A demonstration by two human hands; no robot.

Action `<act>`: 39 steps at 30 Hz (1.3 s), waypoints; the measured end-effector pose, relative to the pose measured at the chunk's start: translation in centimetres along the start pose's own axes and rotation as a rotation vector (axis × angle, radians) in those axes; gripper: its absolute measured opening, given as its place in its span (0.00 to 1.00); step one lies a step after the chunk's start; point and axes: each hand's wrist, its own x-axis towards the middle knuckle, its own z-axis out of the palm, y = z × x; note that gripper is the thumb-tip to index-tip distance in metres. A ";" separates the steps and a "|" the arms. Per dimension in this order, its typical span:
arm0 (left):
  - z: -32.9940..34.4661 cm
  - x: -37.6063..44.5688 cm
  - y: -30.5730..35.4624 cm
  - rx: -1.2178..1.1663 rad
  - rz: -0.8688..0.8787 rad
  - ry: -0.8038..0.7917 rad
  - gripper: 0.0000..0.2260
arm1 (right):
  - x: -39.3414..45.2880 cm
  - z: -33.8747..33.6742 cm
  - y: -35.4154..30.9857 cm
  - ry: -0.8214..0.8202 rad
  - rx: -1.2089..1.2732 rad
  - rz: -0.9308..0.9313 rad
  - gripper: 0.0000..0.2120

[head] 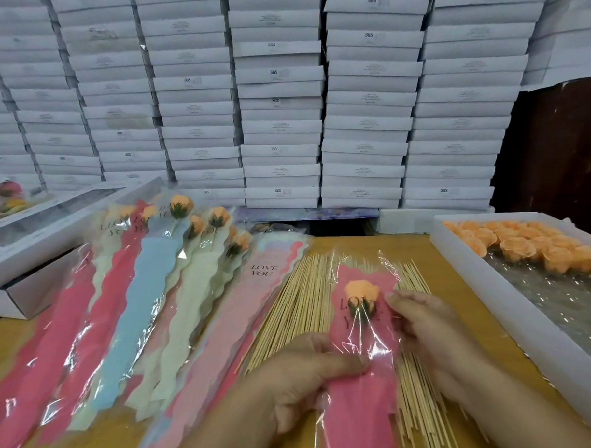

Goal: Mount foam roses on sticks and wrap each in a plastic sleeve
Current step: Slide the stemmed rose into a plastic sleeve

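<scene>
An orange foam rose [361, 291] on a thin stick sits inside a pink plastic sleeve [359, 400] printed "LOVE YOU". My left hand [300, 376] grips the sleeve at its middle, thumb on top. My right hand [423, 323] pinches the sleeve's right edge beside the rose. Under the sleeve lies a bed of bamboo sticks [297, 305]. Left of them lies a stack of empty sleeves [224, 332], and further left several wrapped roses [181, 205] in pink, blue and pale green sleeves.
A white tray [515, 319] at the right holds several loose orange foam roses [525, 247]. An open white box [34, 242] stands at the left. Stacked white boxes [278, 99] form a wall behind the wooden table [460, 304].
</scene>
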 end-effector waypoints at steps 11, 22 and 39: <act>-0.2 0.9 0.3 -0.389 0.246 0.438 0.19 | -2.3 1.2 0.2 -0.723 -0.274 0.260 0.12; 0.3 0.5 0.1 -0.154 0.122 0.123 0.15 | -0.6 0.6 0.2 -0.298 0.080 0.113 0.17; 1.6 -0.1 -0.3 -0.051 0.174 0.119 0.03 | 0.0 0.5 1.0 -0.322 0.125 0.062 0.09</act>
